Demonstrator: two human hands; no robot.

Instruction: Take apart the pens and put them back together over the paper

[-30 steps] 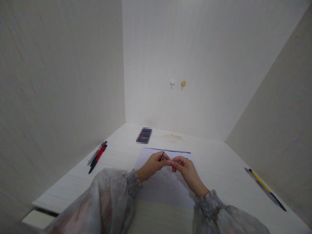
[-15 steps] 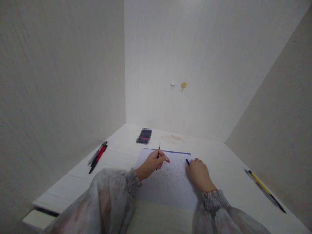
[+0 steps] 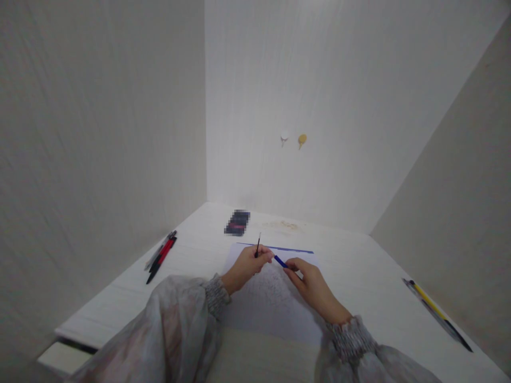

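My left hand (image 3: 247, 267) is closed round a slim dark pen (image 3: 257, 249), whose pale tip points up and away from me. Between the thumb and fingers of my right hand (image 3: 313, 282) is a blue pen (image 3: 280, 261); only its blue end shows, the rest being hidden by the hand. That end reaches the fingertips of my left hand, and I cannot tell whether they touch it. Both hands are over a white sheet of paper (image 3: 267, 316) covered with faint dark marks. A blue strip (image 3: 291, 250) runs along the sheet's far edge.
Several red, black and grey pens (image 3: 162, 258) lie by the left wall. A yellow and black pen (image 3: 429, 300) lies near the right wall. A blurred-out dark object (image 3: 237, 222) rests at the back. Two small hooks (image 3: 302, 139) are on the back wall.
My right hand has moved left and turned, bringing the blue pen from the paper's right side to my left fingertips. My left hand stays nearly in place with the dark pen.
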